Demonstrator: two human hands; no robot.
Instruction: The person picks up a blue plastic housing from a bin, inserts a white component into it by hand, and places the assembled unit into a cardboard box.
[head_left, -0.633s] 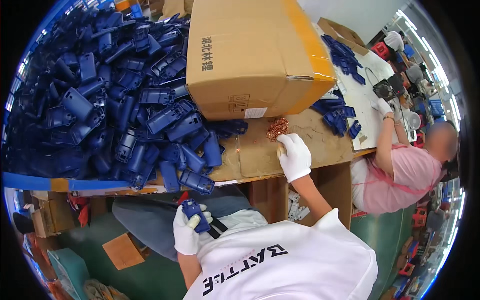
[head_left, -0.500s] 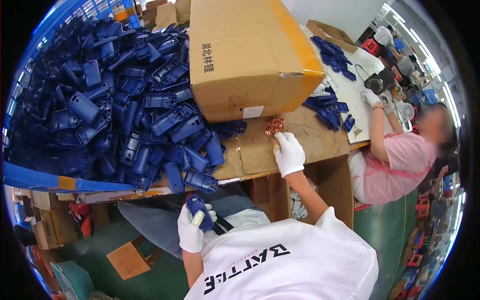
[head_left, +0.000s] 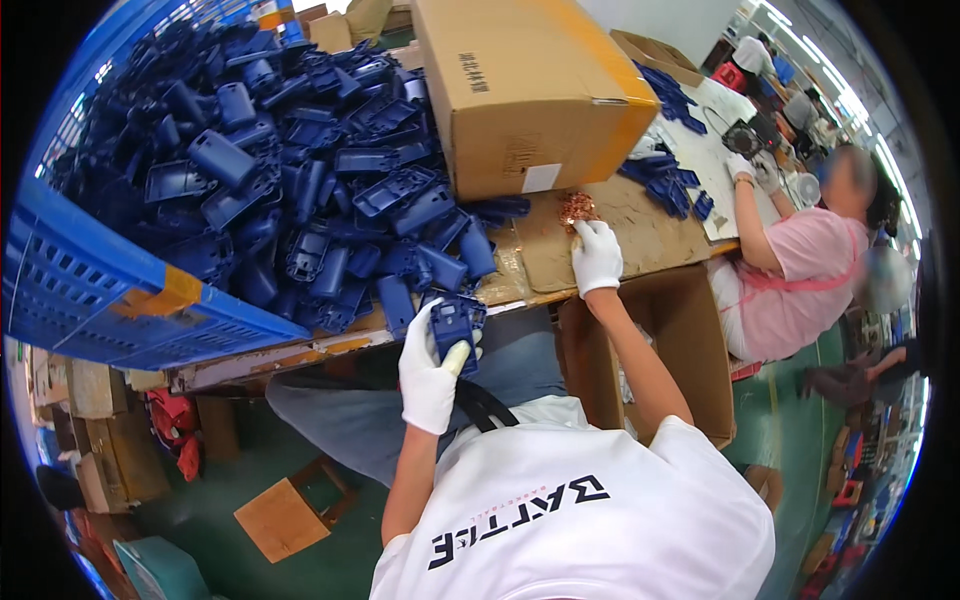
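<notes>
My left hand [head_left: 428, 380], in a white glove, grips a dark blue plastic housing [head_left: 455, 325] by its sides, with its slotted face turned up. It is near the front edge of the table, beside a heap of similar blue housings [head_left: 330, 200]. Farther right, my white-gloved right hand [head_left: 598, 255] reaches to a small pile of copper-coloured metal parts [head_left: 578, 207]. Its fingers are drawn together at the near edge of that pile. Whatever lies between the fingertips is too small to make out.
A blue plastic crate [head_left: 140, 300] bounds the heap on the left. Behind the copper pile stands a large cardboard box [head_left: 530, 110]. An open carton [head_left: 690, 345] sits below the table edge. More blue housings [head_left: 665, 185] lie right of the box, near a co-worker in pink [head_left: 810, 250].
My left hand has lifted the blue housing up and right, toward the table edge. My right hand stays at the copper pile. The whole view has shifted a little.
</notes>
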